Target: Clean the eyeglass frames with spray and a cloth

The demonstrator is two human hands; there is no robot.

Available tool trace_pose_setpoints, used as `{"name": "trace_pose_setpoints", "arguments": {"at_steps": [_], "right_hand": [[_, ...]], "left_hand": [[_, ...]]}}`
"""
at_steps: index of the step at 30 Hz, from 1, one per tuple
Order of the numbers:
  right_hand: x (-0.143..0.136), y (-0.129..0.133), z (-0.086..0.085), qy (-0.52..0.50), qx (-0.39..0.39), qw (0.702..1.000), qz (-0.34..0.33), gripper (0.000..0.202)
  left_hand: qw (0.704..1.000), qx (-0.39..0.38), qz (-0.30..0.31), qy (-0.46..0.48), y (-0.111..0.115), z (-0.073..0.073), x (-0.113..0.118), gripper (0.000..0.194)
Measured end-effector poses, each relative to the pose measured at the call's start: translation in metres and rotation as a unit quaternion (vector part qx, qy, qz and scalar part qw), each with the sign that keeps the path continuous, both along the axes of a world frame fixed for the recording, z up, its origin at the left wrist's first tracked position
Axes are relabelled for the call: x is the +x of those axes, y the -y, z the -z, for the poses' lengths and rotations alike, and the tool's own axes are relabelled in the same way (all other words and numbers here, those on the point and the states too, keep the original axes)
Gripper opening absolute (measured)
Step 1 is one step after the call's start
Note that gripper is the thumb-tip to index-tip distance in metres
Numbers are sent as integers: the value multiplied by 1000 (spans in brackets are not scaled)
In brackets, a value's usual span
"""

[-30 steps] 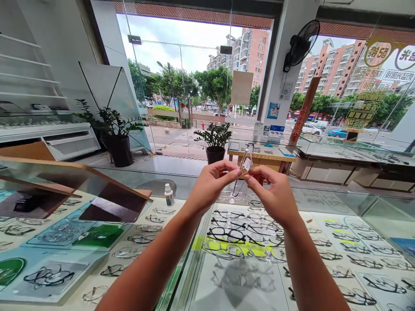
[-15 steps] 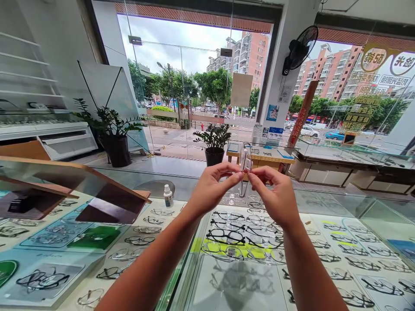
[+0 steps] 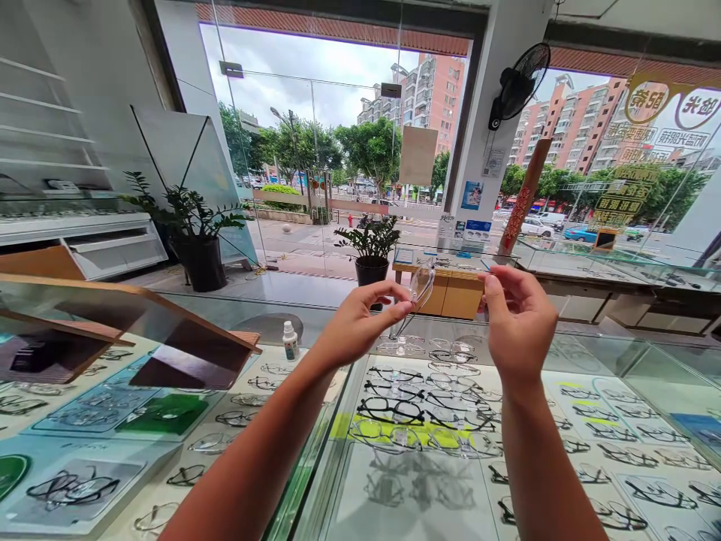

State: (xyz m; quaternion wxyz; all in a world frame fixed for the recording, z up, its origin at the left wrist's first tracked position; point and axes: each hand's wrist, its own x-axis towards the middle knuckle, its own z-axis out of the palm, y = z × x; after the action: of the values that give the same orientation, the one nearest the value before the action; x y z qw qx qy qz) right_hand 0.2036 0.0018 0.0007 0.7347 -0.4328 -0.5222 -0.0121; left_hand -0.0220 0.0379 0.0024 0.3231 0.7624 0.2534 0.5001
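Closest to me, rows of spectacles [image 3: 393,410] are lying under the glass of the desk [image 3: 431,520]. Above them the left hand [image 3: 367,321] is pinching a clear pair of glasses [image 3: 422,284] at its two o'clock, the long axis running from one toward seven. The right hand [image 3: 523,324] is hanging apart, at the pair's three o'clock; whether its fingertips are gripping anything, I can't tell. Beyond, a potted plant [image 3: 372,269] is standing at the left hand's twelve.
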Motion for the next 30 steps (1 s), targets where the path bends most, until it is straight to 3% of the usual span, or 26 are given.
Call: {"name": "trace_pose_setpoints", "arguments": {"at_steps": [3, 6, 9, 11, 18, 24, 30], "right_hand": [[-3, 4, -2, -3, 14, 1000, 10, 21], [-11, 7, 0, 36, -39, 998, -44, 25], [-20, 7, 4, 77, -109, 985, -112, 28], [-24, 5, 6, 85, -128, 980, -123, 28], [-24, -6, 12, 53, -116, 979, -159, 40], [-19, -12, 13, 32, -110, 987, -109, 48], [-14, -11, 9, 92, -133, 987, -19, 18]], "left_hand": [[998, -27, 12, 53, -2, 3, 4, 22], [994, -48, 23, 99, -4, 7, 10, 22], [995, -47, 38, 85, -3, 9, 15, 22], [995, -42, 51, 69, -2, 10, 18, 23], [995, -39, 51, 75, -2, 15, 25, 25], [979, -108, 33, 169, -5, 15, 25, 26], [953, -138, 26, 268, -11, 10, 17, 22]]}}
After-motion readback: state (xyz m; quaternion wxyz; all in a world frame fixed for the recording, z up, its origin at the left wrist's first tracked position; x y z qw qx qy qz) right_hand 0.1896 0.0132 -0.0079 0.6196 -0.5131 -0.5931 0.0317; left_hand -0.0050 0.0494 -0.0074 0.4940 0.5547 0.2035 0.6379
